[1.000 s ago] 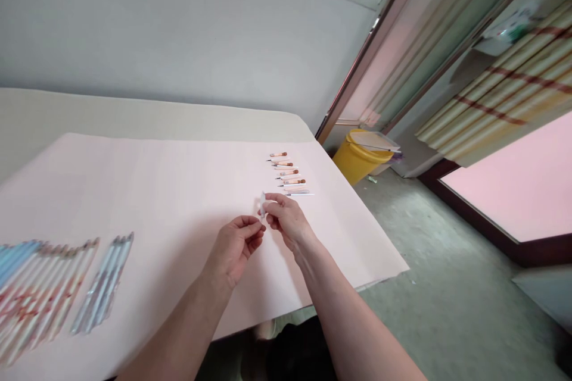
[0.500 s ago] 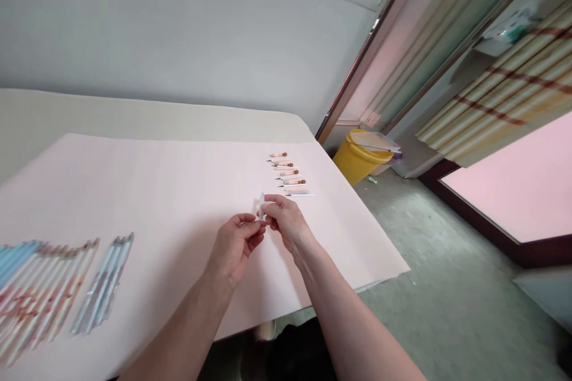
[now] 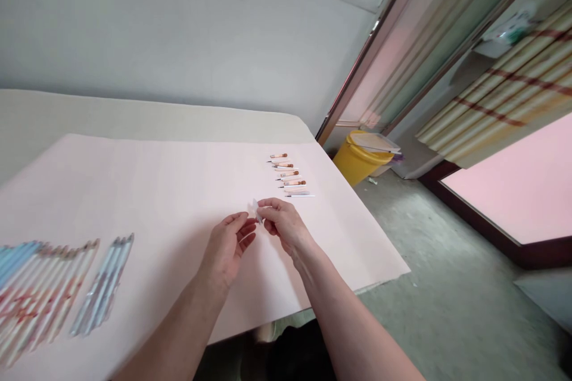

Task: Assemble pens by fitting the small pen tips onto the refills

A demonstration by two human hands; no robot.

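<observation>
Between my hands, above the pale sheet, is a small translucent white piece whose kind I cannot make out. My right hand pinches it between thumb and fingers. At its left edge, my left hand has thumb and forefinger drawn together, with the other fingers loosely curled; the exact contact is partly hidden. Beyond my right hand lie several short brown-tipped items with thin dark-pointed sticks, which look like pen parts, in a column. A thin white pen-like stick is the nearest of them.
At the left lie a row of white pens with red patterns, light blue pens and a separate wrapped bunch. The sheet covers most of the table. A yellow bin stands on the floor past the right edge.
Both hands have shifted slightly left with the small white piece, which now tilts more. My left thumb and forefinger have drawn back a little from the right fingers.
</observation>
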